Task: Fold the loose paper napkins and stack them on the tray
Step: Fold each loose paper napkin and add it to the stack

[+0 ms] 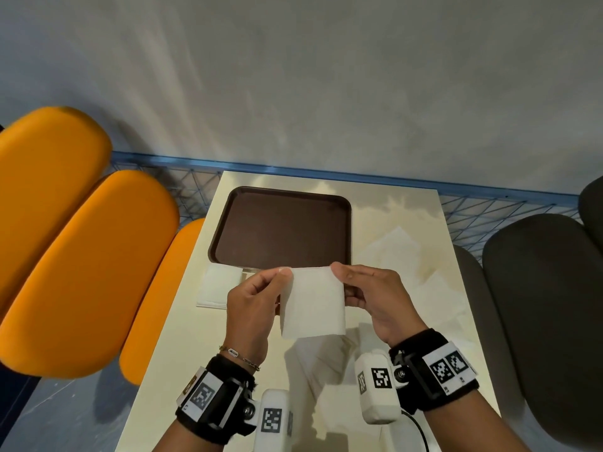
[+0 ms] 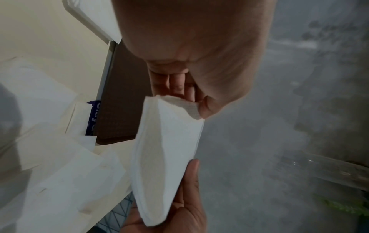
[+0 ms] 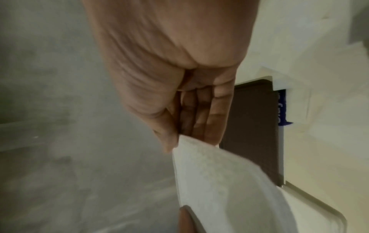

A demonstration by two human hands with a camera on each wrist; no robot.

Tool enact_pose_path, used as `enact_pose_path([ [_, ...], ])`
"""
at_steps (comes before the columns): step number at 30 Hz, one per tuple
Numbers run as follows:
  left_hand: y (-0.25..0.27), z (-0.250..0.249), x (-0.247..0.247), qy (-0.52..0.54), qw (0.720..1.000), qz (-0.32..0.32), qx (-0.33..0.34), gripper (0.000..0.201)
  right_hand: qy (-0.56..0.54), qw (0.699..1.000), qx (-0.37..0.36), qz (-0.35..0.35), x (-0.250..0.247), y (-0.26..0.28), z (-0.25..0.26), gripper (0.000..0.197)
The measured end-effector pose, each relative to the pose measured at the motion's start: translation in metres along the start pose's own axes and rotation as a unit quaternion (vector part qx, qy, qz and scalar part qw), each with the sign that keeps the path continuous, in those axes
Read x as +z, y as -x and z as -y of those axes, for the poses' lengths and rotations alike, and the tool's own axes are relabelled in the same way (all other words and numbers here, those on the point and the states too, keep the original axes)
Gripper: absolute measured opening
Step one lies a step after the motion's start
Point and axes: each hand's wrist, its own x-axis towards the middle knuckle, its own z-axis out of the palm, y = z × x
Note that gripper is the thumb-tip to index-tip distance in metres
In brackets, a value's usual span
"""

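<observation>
Left hand (image 1: 251, 301) and right hand (image 1: 378, 295) pinch 1 folded napkin (image 1: 313, 301) above the tray (image 1: 284, 230); blue label unreadable.

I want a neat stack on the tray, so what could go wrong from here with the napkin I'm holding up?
The napkin hangs in the air, pinched only at its top corners by the left hand and the right hand, so the fold may land crooked. Thin paper pulled between two pinches could tear. Setting it on the tray, it might spring open again.
</observation>
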Motion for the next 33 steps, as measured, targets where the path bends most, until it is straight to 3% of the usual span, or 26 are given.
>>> enact_pose_path([
  [4, 0.007, 0.009, 0.002, -0.026, 0.999, -0.023, 0.011, 0.012, 0.018, 0.998, 0.024, 0.062, -0.011, 0.003, -0.010, 0.031],
  [7, 0.011, 0.014, 0.001, -0.024, 0.999, -0.043, 0.018, 0.013, 0.071, 0.991, 0.034, 0.112, -0.017, 0.004, -0.017, 0.025],
  [14, 0.015, 0.034, -0.011, -0.066, 0.993, -0.083, 0.051, 0.011, 0.137, 0.982, 0.042, 0.123, -0.015, -0.003, -0.027, 0.016],
  [21, -0.006, 0.043, -0.029, -0.064, 0.992, -0.101, 0.032, 0.010, 0.175, 0.968, 0.078, 0.162, 0.002, -0.017, -0.045, 0.015],
  [26, -0.035, 0.048, -0.055, -0.068, 0.990, -0.121, 0.017, 0.008, 0.195, 0.966, 0.095, 0.142, 0.032, -0.038, -0.063, 0.025],
  [29, -0.056, 0.054, -0.078, -0.068, 0.989, -0.133, 0.004, 0.008, 0.219, 0.956, 0.105, 0.164, 0.058, -0.051, -0.070, 0.011],
  [33, -0.085, 0.057, -0.110, -0.082, 0.985, -0.149, -0.013, 0.009, 0.245, 0.949, 0.112, 0.166, 0.095, -0.073, -0.085, 0.007],
])
